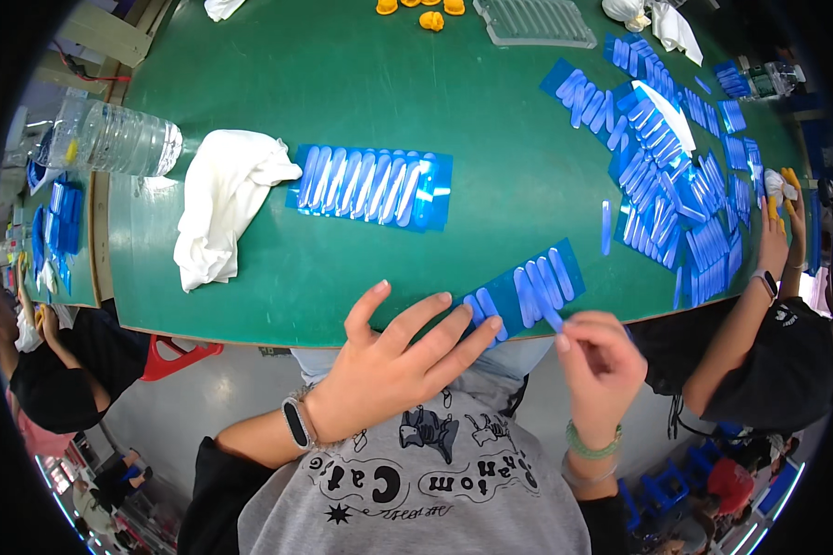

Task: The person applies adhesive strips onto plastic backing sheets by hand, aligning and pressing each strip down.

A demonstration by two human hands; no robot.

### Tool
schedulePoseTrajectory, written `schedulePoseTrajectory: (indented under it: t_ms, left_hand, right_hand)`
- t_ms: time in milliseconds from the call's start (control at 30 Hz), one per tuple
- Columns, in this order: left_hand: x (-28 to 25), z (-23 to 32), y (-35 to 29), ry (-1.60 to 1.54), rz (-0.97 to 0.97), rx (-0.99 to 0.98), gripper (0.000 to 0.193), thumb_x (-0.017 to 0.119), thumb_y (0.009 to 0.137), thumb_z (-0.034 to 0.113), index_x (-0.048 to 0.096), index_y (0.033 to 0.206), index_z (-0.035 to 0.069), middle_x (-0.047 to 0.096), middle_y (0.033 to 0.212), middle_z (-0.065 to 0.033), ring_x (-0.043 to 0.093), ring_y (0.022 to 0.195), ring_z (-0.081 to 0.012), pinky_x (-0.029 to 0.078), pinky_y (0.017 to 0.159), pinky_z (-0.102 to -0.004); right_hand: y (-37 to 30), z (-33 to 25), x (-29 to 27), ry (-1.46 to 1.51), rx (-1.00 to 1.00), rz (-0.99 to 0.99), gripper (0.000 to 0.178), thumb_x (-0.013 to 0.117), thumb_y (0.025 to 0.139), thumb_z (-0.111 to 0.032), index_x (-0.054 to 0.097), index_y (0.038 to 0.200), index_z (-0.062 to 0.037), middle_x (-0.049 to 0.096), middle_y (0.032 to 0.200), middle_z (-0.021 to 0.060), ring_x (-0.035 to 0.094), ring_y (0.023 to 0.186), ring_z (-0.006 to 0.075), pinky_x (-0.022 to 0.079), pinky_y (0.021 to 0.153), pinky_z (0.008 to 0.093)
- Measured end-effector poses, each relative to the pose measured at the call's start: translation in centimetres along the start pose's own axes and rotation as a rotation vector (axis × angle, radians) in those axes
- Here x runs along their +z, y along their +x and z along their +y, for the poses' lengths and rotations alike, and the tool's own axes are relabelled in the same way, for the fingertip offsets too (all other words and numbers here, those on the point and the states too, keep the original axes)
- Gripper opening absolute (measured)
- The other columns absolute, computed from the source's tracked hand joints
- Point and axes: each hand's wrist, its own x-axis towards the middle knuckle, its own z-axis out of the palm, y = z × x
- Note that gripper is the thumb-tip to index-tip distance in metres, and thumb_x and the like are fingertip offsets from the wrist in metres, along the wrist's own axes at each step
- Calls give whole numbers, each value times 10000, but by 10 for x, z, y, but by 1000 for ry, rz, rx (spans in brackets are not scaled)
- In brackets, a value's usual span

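A blue sheet (573, 264) bearing a row of pale blue oblong strips lies slanted at the near edge of the green table. My left hand (403, 356) is over its left end, fingers spread and fingertips against it; part of the sheet is hidden beneath. Between thumb and forefinger, my right hand (603, 359) pinches the lower end of one blue strip (548, 310), which lies slanted across the others at a gap in the row. Farther off, a second blue sheet (442, 190) carries a fuller row of strips.
A white cloth (222, 203) and a clear water bottle (120, 137) are at the left. Many strip-covered blue sheets (662, 199) pile up at the right. At the far side are a clear plastic tray (537, 23) and yellow pieces (430, 20). Co-workers' hands (776, 236) show at the right.
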Motion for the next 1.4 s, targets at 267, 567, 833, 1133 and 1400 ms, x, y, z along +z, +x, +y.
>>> schedulePoseTrajectory:
  t_ms: [267, 567, 833, 1133, 1400]
  left_hand:
    - [12, 4, -10, -142, 244, 173, 227, 666, 713, 215, 694, 935, 253, 577, 872, 117, 549, 895, -75, 238, 986, -450]
    - [-18, 1, -12, -650, 9, -43, 559, 806, 698, 304, 579, 1116, 10, 615, 998, -118, 604, 834, -187, 501, 699, -312]
    - [-23, -11, 21, -1371, -343, -468, 823, 750, 734, 15, 246, 1386, 17, 613, 961, -123, 624, 874, -190, 505, 822, -323]
    - [-23, -14, 31, -1465, -213, -468, 759, 640, 763, -110, 244, 1396, 28, 576, 955, -86, 581, 908, -143, 476, 805, -287]
    - [-18, -11, 30, -1653, -78, -590, 790, 624, 782, -113, 176, 1413, 49, 579, 985, -107, 584, 938, -148, 491, 766, -270]
  right_hand:
    - [-31, 10, 10, 670, 518, 129, 394, 616, 770, 135, 461, 1093, -29, 619, 829, 79, 575, 772, 92, 451, 682, 212]
    - [-40, 14, 11, 716, 497, 50, 474, 648, 746, 142, 363, 1065, -62, 607, 776, 79, 570, 709, 78, 448, 631, 201]
    - [-26, -2, 8, 645, 448, -122, 512, 656, 739, 142, 334, 1080, -62, 612, 787, 98, 597, 733, 95, 471, 635, 199]
    - [17, -16, 13, 696, 341, -203, 474, 651, 749, 132, 350, 1074, -38, 600, 748, 84, 567, 679, 77, 437, 606, 186]
    - [31, -20, 15, 531, 470, -257, 467, 667, 730, 134, 378, 1062, -25, 612, 733, 74, 595, 666, 84, 451, 572, 190]
